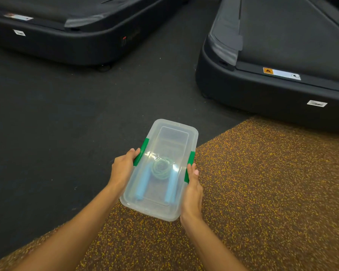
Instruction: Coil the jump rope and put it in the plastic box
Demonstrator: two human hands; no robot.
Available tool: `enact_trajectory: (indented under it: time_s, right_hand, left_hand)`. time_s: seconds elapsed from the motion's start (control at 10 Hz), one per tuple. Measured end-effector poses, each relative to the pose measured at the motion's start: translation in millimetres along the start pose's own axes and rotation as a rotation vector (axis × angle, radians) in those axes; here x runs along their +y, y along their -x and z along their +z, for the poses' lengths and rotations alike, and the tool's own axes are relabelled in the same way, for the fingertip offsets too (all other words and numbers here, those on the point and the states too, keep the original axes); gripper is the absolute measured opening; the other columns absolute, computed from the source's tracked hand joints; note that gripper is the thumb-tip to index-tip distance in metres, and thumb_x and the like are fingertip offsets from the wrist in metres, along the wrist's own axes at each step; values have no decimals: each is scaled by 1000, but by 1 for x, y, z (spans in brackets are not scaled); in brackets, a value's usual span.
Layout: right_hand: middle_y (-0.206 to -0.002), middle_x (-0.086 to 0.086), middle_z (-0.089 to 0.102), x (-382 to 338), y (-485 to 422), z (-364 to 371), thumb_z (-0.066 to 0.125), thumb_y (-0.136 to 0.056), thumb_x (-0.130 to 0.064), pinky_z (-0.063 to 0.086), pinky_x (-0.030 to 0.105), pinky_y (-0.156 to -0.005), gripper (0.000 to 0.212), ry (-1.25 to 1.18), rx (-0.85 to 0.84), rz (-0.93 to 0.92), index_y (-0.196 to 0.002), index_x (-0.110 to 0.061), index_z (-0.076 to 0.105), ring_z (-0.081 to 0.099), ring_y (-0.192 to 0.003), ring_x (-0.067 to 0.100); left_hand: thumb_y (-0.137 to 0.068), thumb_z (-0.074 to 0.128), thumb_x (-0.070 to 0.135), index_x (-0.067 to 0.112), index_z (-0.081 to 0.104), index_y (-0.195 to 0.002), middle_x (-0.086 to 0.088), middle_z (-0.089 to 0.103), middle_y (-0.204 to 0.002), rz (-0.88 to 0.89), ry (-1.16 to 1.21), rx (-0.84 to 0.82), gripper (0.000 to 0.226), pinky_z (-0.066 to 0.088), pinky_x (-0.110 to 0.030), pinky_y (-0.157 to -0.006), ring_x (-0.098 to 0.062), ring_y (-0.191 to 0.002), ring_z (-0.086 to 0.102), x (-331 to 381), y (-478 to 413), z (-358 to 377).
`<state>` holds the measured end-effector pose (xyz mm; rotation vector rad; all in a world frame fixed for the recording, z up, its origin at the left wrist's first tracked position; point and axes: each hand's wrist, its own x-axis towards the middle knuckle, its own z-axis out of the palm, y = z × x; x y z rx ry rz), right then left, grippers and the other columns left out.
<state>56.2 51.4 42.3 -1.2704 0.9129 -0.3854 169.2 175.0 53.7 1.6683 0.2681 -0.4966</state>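
The plastic box (159,169) is held between both hands above the floor, its lid (172,137) seated on top and its long axis running away from the person, tilted slightly to the right. The left hand (123,169) grips the left long side, fingers curled together against the wall with the thumb lying beside the left green latch (141,152). The right hand (193,189) presses the right long side, fingers together and extended along the wall, the thumb resting against the right green latch (189,166). Both latches lie flat against the sides of the box. Through the translucent lid the jump rope (160,169) is visible inside: the green cord is wound into a tight coil near the middle of the box, and the two light blue handles (142,184) lie roughly parallel, running from the coil toward the near end. The far half of the box appears unoccupied, though the lid blurs detail. Beneath the box the flooring changes from dark rubber matting (67,124) on the left to a yellow-speckled brown mat (272,182) on the right and near side. The bases of two black treadmills (282,90) stand on the dark matting at the far left and far right.
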Motion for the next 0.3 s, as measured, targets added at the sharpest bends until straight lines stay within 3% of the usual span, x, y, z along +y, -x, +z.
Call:
enact_trajectory:
  time_s: [0.1,0.2,0.3]
  right_hand:
    - [-122,-26,44,-1,0,-2,29,-96,-45,38,32,-105,45,-43,-21,-2,-131,-26,49,44,-120,5]
    - [-136,-12,46,-4,-1,-6,27,-98,-38,33,28,-107,44,-57,-18,-33,-130,-18,50,40,-124,4]
    - [-142,-5,44,-4,-3,-10,26,-97,-39,31,40,-112,43,52,8,-87,-133,-24,46,39,-132,12]
  left_hand:
    - [-78,53,43,35,71,-83,11,66,-92,-6,53,-22,21,50,-45,-92,-14,-93,63,3,4,-2]
    - [-85,51,40,20,65,-113,11,66,-97,6,14,-13,38,48,-40,-94,-10,-94,62,4,-1,-2]
    - [-91,46,42,31,67,-92,18,60,-87,111,-197,40,24,45,-40,-96,-13,-97,58,9,6,5]
